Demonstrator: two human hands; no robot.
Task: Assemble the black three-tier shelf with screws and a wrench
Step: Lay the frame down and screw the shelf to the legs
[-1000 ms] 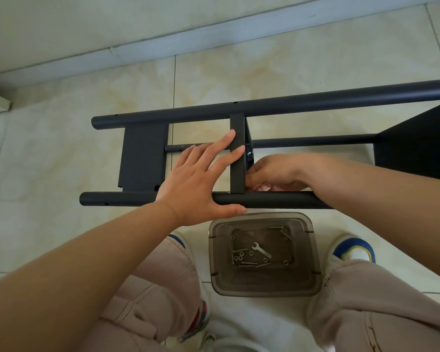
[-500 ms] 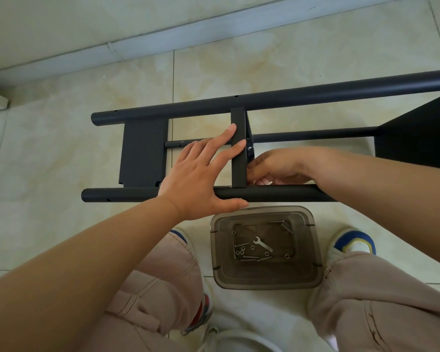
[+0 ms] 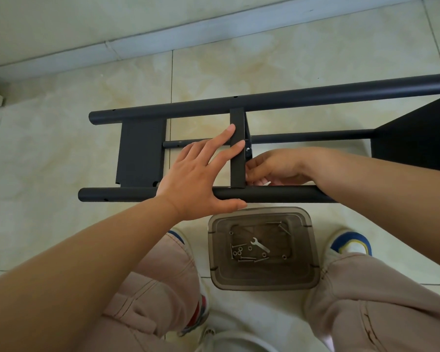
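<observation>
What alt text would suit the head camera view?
A left hand presses flat on the middle panel of a black shelf frame lying on tiles, while the right hand works behind it; a tray holds screws and a wrench.

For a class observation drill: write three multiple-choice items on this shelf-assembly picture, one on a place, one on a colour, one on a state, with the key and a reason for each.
1. Where does the wrench lie?
A. in the brown plastic tub
B. on the floor tiles
C. in a hand

2. What colour is the shelf frame?
A. white
B. black
C. red

3. How is the left hand?
A. clenched in a fist
B. holding a screw
C. flat with straight fingers on the middle panel

Key: 1 A, it lies among screws in the tub; 2 B, tubes and panels are black; 3 C, the fingers lie straight across the panel.
</observation>
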